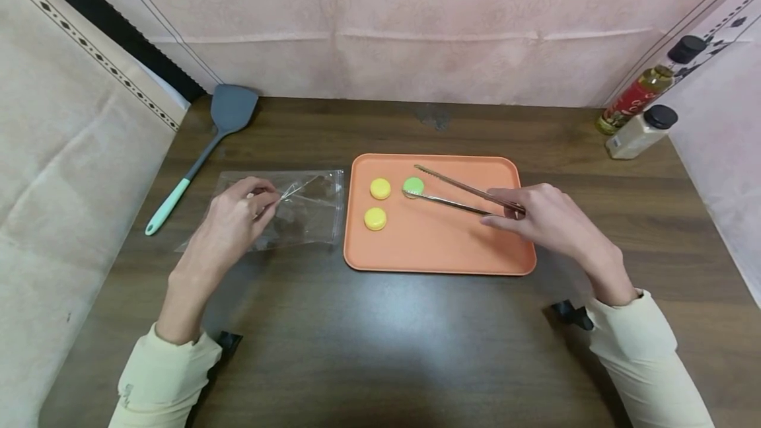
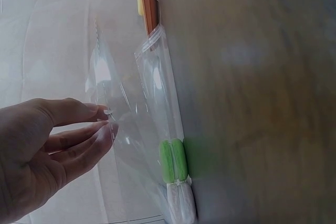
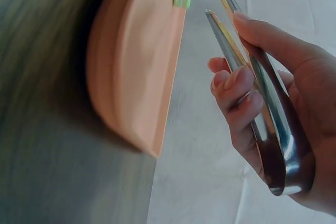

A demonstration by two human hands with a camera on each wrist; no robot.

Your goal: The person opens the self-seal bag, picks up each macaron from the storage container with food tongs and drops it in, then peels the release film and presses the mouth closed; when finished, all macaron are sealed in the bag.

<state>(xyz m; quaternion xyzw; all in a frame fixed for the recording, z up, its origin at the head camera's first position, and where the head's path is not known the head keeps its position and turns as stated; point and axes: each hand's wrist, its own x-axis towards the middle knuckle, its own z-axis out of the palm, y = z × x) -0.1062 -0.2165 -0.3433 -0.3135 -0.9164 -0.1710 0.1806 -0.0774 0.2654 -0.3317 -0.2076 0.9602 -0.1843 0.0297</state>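
Between thumb and fingers, my left hand [image 1: 228,220] pinches the upper film of a clear plastic bag [image 1: 309,216], lifting it. The left wrist view shows a green macaron [image 2: 173,161] and a whitish macaron [image 2: 181,202] inside the bag; the hand hides them from the head camera. My right hand [image 1: 549,220] holds metal tongs [image 1: 470,188] with their arms spread, above an orange tray [image 1: 440,253]. Their tips are near a green macaron [image 1: 413,183], apart from it in the right wrist view. Two yellow macarons, one behind [image 1: 380,189] and one in front [image 1: 375,218], lie at the tray's left.
A grey spatula [image 1: 234,109] with a mint handle lies left of the bag. At the back right stand an oil bottle [image 1: 636,99] and a black-lidded jar [image 1: 632,139]. Cloth-covered walls [image 1: 416,65] border the wooden table [image 1: 410,349].
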